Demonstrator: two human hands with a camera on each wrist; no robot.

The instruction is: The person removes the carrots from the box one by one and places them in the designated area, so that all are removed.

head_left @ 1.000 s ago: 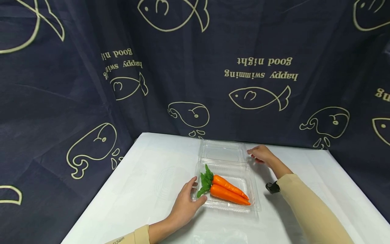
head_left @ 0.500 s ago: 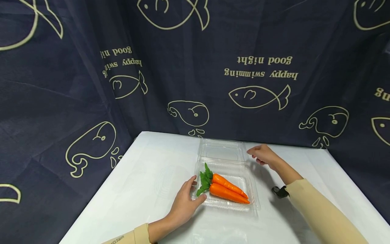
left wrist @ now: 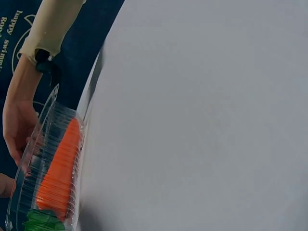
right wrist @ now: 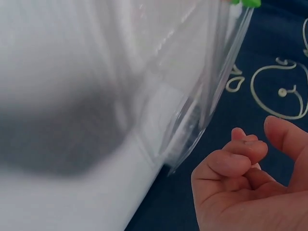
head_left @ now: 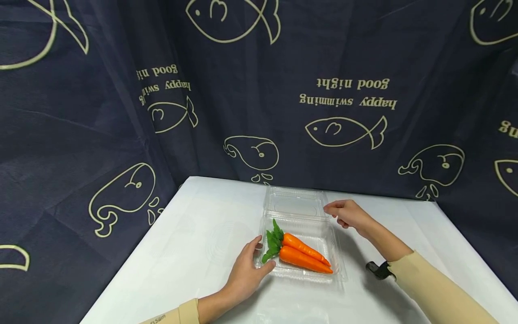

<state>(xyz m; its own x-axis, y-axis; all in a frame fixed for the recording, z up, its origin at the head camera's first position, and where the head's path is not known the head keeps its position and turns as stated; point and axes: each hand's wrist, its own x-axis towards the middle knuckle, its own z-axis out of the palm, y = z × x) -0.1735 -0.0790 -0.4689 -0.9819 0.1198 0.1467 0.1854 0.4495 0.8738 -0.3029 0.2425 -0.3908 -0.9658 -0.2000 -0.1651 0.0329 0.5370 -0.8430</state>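
Two orange carrots with green leaves lie in the base of a clear plastic clamshell container. The container's lid is folded back flat toward the curtain. At the near left corner of the base, my left hand spreads its thumb and fingers, touching the rim beside the leaves. My right hand is at the lid's right edge, its fingertips right at the plastic. In the right wrist view, the right hand's fingers bend loosely, the thumb apart from them, and nothing is between them.
A white table surface lies under the container. Behind and to the left hangs a dark blue curtain with fish drawings and printed words. A black wrist strap is at the right sleeve.
My right hand has shifted slightly toward me and left, closer to the lid's edge, and its forearm has swung right. The left hand, container and carrots stay in place.
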